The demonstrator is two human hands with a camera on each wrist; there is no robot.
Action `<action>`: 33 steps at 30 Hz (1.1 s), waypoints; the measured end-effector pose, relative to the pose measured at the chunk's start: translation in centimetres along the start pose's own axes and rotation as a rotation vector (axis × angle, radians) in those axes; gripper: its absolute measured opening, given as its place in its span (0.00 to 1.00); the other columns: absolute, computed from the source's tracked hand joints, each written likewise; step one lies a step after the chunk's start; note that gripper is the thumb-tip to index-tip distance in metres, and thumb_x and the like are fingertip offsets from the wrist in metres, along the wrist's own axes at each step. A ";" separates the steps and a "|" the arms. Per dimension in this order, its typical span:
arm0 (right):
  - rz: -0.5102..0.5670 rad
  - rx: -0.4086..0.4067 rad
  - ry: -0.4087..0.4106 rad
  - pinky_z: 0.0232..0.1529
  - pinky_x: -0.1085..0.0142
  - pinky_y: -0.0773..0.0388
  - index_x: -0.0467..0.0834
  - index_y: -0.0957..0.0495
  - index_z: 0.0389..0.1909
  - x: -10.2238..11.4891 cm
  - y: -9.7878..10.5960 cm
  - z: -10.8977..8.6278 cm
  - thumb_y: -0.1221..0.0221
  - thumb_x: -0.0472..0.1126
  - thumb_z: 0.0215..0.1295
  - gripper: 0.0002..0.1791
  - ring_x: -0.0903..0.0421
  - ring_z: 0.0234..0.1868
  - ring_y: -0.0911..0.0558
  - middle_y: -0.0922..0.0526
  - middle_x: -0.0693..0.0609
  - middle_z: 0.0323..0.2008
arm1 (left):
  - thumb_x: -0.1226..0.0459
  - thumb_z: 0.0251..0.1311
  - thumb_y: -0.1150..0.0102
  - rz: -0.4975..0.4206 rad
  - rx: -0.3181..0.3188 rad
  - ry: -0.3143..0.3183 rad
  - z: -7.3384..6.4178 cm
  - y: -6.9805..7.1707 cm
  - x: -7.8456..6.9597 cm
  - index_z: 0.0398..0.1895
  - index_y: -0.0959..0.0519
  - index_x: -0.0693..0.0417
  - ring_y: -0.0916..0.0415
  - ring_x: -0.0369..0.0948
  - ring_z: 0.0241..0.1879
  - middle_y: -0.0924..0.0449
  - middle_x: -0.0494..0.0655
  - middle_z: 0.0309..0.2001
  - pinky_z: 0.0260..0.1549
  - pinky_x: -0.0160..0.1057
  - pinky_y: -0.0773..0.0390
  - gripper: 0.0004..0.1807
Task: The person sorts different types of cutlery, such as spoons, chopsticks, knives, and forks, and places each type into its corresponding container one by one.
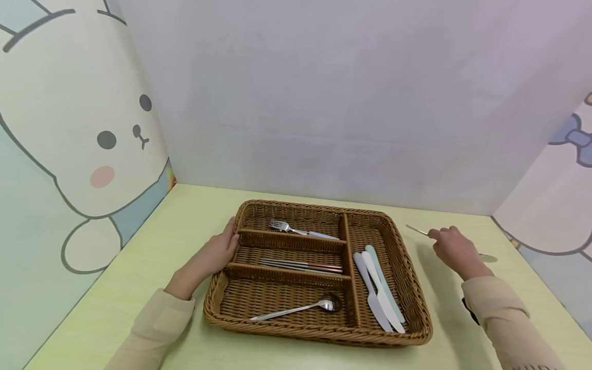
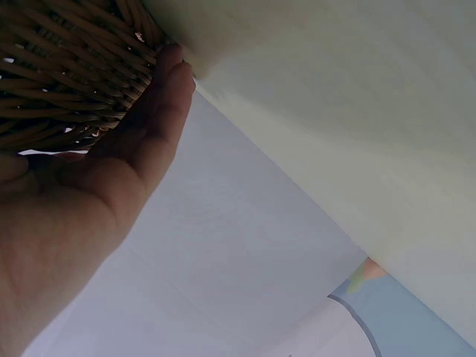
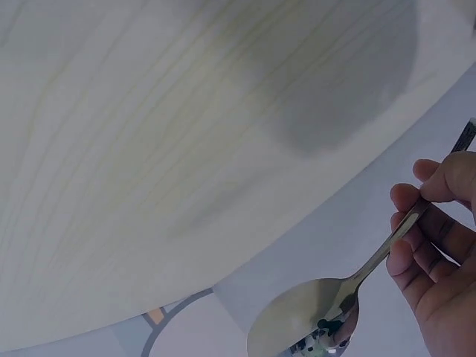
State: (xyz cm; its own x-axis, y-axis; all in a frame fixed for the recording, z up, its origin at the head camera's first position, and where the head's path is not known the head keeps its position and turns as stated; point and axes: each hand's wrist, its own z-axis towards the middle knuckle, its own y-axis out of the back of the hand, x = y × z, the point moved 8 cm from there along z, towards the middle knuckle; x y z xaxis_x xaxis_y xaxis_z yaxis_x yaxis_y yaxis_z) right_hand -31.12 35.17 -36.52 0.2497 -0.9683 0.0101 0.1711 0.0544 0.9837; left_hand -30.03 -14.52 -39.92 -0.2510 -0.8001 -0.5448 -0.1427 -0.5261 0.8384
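Observation:
My right hand [image 1: 458,252] pinches a metal spoon [image 3: 305,316] by its handle, above the table to the right of a brown wicker cutlery tray [image 1: 319,334]. In the right wrist view, the thumb and fingers of that hand [image 3: 446,245] hold the handle, with the shiny bowl pointing away. At the tray's left side, my left hand [image 1: 217,252] grips the wall, its thumb at the rim. From the left wrist view, the fingers of this hand [image 2: 111,178] lie along the woven outside.
Inside the tray, a fork [image 1: 296,229] lies in the back compartment, chopsticks [image 1: 300,265] in the middle and a spoon [image 1: 300,308] in front. Several pastel knives [image 1: 376,293] fill the right compartment. Walls with cartoon animals [image 1: 92,128] border the pale table [image 1: 203,200].

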 end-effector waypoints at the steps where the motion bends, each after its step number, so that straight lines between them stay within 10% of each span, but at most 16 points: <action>1: -0.003 -0.005 0.001 0.19 0.54 0.29 0.36 0.22 0.41 0.1 0.1 -0.1 0.50 0.26 0.52 0.15 0.41 0.33 0.27 0.21 0.40 0.30 | 0.61 0.72 0.70 0.000 -0.001 -0.001 0.0 0.0 0.0 0.70 0.65 0.69 0.46 0.36 0.09 0.36 0.44 0.13 0.28 0.40 0.30 0.32; 33: -0.164 -0.352 0.225 0.12 0.69 0.46 0.40 0.20 0.31 10.9 6.2 -1.8 0.44 0.28 0.45 0.11 0.58 0.17 0.38 0.33 0.53 0.15 | 0.61 0.72 0.71 -0.018 0.011 -0.019 0.0 0.1 -0.2 0.69 0.66 0.70 0.46 0.36 0.09 0.40 0.41 0.10 0.23 0.37 0.33 0.32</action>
State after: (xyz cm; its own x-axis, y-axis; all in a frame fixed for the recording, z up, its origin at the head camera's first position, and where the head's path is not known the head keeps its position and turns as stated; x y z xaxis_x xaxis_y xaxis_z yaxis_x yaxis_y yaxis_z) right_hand -25.57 25.36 -30.64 0.3869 -0.8958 -0.2187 0.5299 0.0219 0.8478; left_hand -29.98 -14.45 -39.74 -0.2668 -0.7850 -0.5591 -0.1580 -0.5366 0.8289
